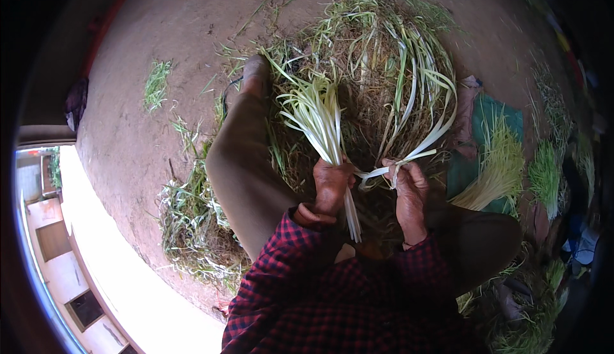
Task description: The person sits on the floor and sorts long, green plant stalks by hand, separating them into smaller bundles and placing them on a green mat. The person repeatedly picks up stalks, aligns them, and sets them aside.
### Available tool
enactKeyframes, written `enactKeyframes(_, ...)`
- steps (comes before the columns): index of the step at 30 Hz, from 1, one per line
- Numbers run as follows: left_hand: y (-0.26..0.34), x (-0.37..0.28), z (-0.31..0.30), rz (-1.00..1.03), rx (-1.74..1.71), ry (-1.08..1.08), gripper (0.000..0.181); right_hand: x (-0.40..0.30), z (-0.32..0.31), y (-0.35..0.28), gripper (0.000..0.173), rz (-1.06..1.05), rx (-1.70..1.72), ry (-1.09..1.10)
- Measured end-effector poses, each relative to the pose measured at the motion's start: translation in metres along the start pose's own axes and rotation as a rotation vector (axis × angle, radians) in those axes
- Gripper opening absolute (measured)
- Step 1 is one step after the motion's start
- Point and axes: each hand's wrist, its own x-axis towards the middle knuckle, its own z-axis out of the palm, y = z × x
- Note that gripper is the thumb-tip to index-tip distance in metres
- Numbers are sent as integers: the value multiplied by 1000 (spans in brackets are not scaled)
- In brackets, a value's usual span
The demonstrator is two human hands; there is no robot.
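Observation:
My left hand (331, 188) is closed around a bundle of pale, flat-leaved stalks (319, 119) that look like blanched garlic chives. Their curling leaf tips fan out away from me, and the white lower ends (352, 217) stick out below the fist. With thumb and fingers, my right hand (410, 191) pinches a pale leaf strand (374, 174) just right of the bundle. This strand reaches across to the left hand; whether it goes round the stalks is hidden by the fingers. Beyond both hands lies a large heap of untrimmed leaves and dry brown matter (369, 80).
A second heap of leaf scraps (192, 229) lies left of my bent leg (240, 147). On the right, trimmed pale stalks (499, 167) rest on a green cloth (496, 114), beside a greener bunch (544, 171). Scraps (156, 85) dot the bare floor (192, 28); a bright doorway (110, 258) opens at left.

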Motion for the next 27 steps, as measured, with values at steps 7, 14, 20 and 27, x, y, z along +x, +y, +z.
enactKeyframes(7,-36,33,-34,58,0,68,17,2,-54,-56,16,-262,181,71)
enactKeyframes(14,-11,14,-24,112,144,-24,14,8,-66,-79,16,-242,115,232)
enactKeyframes(20,33,-12,-4,118,5,-318,13,41,-19,-79,17,-25,-190,-78)
enactKeyframes(27,49,-18,4,35,101,-459,23,69,31,-34,25,96,-301,-223)
